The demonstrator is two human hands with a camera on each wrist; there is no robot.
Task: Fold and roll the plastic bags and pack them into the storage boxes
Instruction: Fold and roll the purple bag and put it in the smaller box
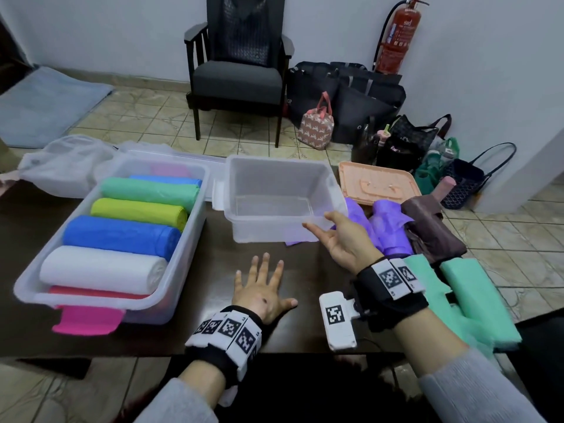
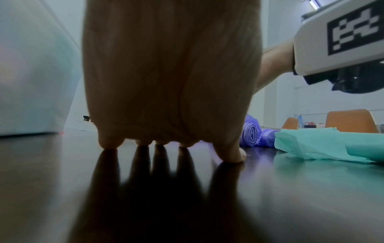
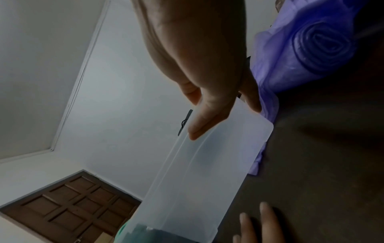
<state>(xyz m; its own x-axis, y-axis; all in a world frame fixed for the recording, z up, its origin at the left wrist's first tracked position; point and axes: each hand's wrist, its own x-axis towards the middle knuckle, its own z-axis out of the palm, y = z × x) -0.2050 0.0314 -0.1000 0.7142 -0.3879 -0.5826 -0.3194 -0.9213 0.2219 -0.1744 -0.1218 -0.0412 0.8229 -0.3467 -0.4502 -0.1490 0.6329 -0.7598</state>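
Observation:
An empty clear storage box [image 1: 268, 230] stands mid-table. My right hand [image 1: 328, 227] reaches to its near right corner, with thumb and relaxed fingers touching the rim there; the right wrist view shows the thumb [image 3: 195, 129] lying on the box wall [image 3: 207, 180]. My left hand [image 1: 262, 285] rests flat on the dark table [image 1: 213, 270], fingers spread, holding nothing. A second clear box [image 1: 186, 227] on the left holds several rolled bags: green [image 1: 149, 190], yellow, blue [image 1: 122, 236], white [image 1: 100, 270]. Purple rolled bags [image 1: 390, 236] and folded green bags [image 1: 470, 294] lie to the right.
An orange lid [image 1: 378, 184] lies behind the purple rolls, with a brown bag [image 1: 430, 230] beside them. Loose white bags [image 1: 61, 163] sit at the back left. A pink latch [image 1: 88, 323] sticks out from the filled box. A chair and several handbags stand on the floor beyond the table.

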